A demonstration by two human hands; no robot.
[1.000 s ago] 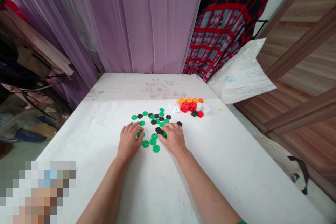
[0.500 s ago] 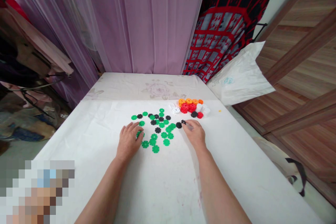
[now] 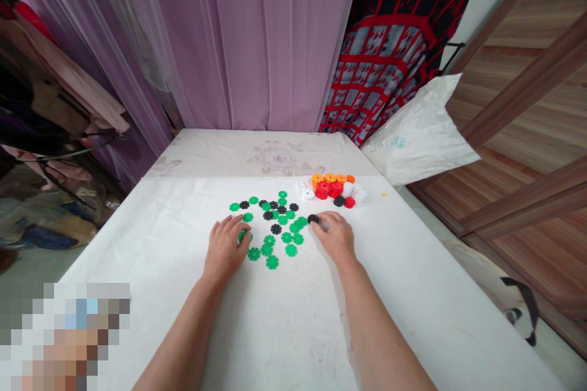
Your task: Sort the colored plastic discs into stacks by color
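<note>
Green notched plastic discs [image 3: 267, 249] and black notched discs [image 3: 276, 229] lie loosely spread on the white cloth between my hands. My left hand [image 3: 227, 244] rests at the left side of this spread, fingers apart and slightly bent. A green disc [image 3: 247, 217] lies by its fingertips, and another is partly hidden between its thumb and fingers. At the right of the spread, my right hand [image 3: 334, 233] pinches a black notched disc [image 3: 312, 219] between thumb and fingers, low over the cloth. Whether one disc or a small stack is there, I cannot tell.
Beyond my right hand sit grouped orange discs [image 3: 330, 179], red discs [image 3: 323, 190], white discs [image 3: 307, 193] and a black pile [image 3: 339, 201]. A white plastic bag [image 3: 417, 131] hangs at the table's right edge. A purple curtain [image 3: 257, 43] is behind the table [image 3: 275, 330].
My right hand has moved slightly left, bringing the black disc onto the spot of the other black disc. My left hand has stayed in place.
</note>
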